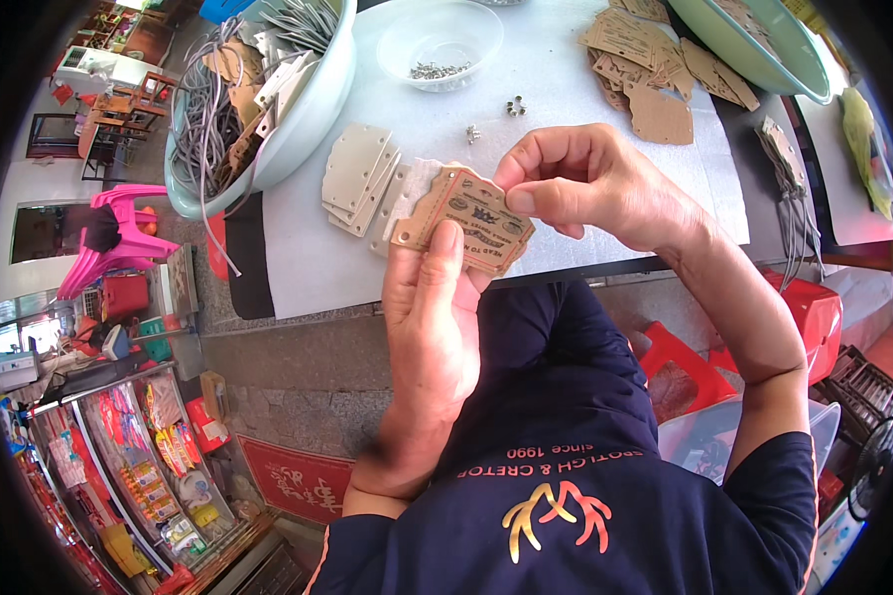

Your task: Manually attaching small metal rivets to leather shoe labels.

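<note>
The left hand [432,317] grips a stack of brown card tags [463,218] just below the white table [585,129] edge. The right hand [590,183] pinches the stack's top corner. Above it sit 2 loose metal eyelets [514,106].

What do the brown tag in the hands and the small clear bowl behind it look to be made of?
Brown tag: looks like matte kraft cardboard, judging by its flat tan face with dark print and punched holes. Clear bowl: probably translucent plastic, since the white table cover shows through its wall; glass cannot be ruled out.
</note>
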